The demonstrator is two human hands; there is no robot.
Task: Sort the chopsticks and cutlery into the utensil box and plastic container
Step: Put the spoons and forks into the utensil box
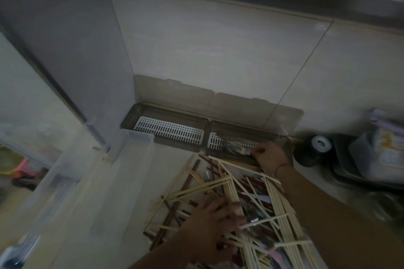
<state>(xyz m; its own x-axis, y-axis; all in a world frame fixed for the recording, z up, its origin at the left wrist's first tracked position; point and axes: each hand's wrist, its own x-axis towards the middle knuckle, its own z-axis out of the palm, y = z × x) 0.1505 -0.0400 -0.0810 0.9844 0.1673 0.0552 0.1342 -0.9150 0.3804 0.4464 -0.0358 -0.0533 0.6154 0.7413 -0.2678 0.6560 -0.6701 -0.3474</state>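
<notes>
A heap of pale and dark chopsticks (258, 199) mixed with metal cutlery lies on the counter in front of me. My left hand (215, 223) rests on the heap with fingers spread over the sticks. My right hand (270, 156) reaches to the right compartment of the dark utensil box (170, 116) and holds a few forks (231, 147) over its white slotted tray. The box's left compartment holds only its white tray. Its clear lids stand open against the wall. A clear plastic container (131, 150) stands left of the heap.
A grey cabinet side (72, 50) rises on the left, tiled wall behind. At the right sit a dark round object with a white top (320, 144) and a dark tray with a plastic jug (380, 155). Another clear bin (54, 181) is at the left.
</notes>
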